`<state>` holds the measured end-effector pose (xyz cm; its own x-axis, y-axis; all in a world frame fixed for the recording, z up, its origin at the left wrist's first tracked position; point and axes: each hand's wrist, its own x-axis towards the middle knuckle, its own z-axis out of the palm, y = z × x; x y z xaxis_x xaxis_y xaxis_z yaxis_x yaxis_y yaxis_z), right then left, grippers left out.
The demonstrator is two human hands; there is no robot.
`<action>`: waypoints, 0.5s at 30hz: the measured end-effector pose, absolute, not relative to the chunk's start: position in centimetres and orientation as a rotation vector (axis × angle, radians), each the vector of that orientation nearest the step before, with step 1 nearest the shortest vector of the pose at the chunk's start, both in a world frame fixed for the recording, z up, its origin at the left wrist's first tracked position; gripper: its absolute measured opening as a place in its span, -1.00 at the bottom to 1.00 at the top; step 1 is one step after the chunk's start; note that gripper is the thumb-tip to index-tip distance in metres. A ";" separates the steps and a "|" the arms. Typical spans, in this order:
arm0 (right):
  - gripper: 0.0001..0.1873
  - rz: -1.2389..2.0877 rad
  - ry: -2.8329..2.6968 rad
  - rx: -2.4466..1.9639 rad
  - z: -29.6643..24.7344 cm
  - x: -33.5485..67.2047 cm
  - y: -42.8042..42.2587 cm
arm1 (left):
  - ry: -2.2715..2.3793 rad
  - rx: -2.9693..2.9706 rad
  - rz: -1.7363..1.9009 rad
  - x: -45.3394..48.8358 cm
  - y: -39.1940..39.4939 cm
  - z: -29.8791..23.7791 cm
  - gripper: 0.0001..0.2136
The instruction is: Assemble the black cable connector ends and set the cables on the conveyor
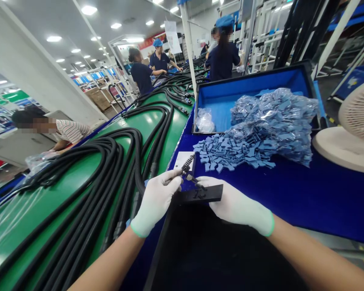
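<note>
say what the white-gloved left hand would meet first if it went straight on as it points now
Probably the flat white rectangular block on the dark-blue tabletop, just beyond the left hand in this view; depth is unclear, so it might pass above.

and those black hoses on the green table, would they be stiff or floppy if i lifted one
The black hoses would likely flex without kinking, as they lie in broad, smooth bends. One may drag its neighbours, since they lie packed side by side.

Hoses on the worktop left of the hands, loose pieces before the crate, fan at right
</note>
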<state>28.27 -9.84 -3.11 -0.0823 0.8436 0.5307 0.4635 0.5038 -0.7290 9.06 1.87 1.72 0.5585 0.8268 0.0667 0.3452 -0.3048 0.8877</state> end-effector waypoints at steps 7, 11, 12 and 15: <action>-0.61 0.457 -1.720 -1.054 -3.3 28.1 -9.6 | 0.918 1.947 0.711 8.9 1.6 0.9 -0.72; -0.75 0.469 -1.711 -1.227 -3.8 28.1 -9.7 | 0.898 1.952 0.660 8.7 1.7 0.8 -0.71; -0.77 0.442 -1.719 -1.270 -3.9 28.2 -9.6 | 0.886 1.949 0.639 8.8 1.8 0.9 -0.70; -0.83 0.388 -1.770 -1.323 -4.0 28.3 -9.4 | 0.861 1.957 0.650 9.7 2.2 1.3 -0.62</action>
